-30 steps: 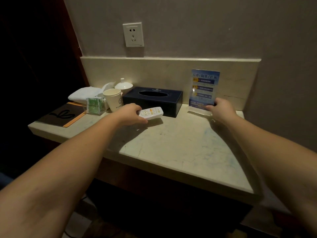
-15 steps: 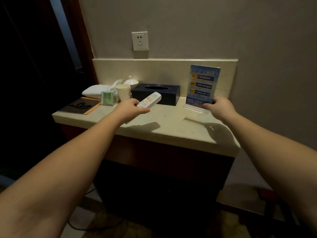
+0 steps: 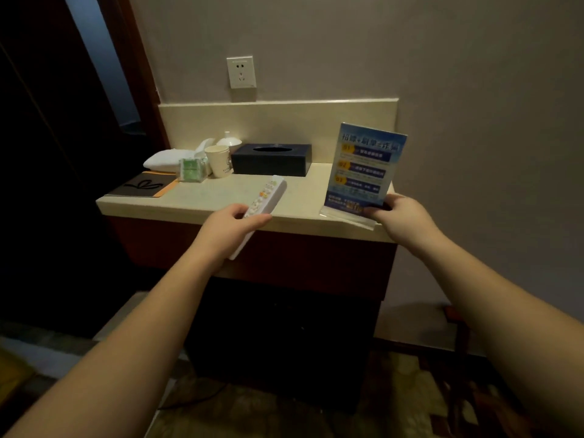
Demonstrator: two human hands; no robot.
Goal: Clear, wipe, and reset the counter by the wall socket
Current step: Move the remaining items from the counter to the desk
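Nearest to me are my two bare forearms, reaching out over a dark patterned floor toward the counter (image 3: pixel 303 197). I hold two things, one in each hand. My left hand (image 3: pixel 232 227) is wrapped round the lower half of one white remote (image 3: pixel 264 203); thumb on top beside the coloured buttons, fingers curled beneath, so the grip is tight on it. The remote tilts up and away from me, its far end over the counter's front edge, its near end sticking out below my palm in front of the dark cabinet. My right hand (image 3: pixel 401 216) clamps the lower right corner of one clear acrylic sign stand (image 3: pixel 363 172), thumb across the front of the blue printed sheet. The stand is upright with a slight tilt, at the counter's right front corner; I cannot tell whether its clear foot touches the stone.

The counter is a pale marble slab with a low backsplash. Farther back on it sit one dark tissue box (image 3: pixel 271 159), one paper cup (image 3: pixel 219 161) just left of it, one white lidded dish (image 3: pixel 229 142) behind the cup, one small green packet (image 3: pixel 191 170), one folded white towel (image 3: pixel 162 161), and one black folder with an orange edge (image 3: pixel 142 185) at the far left. On the wall above is one white wall socket (image 3: pixel 241 72).
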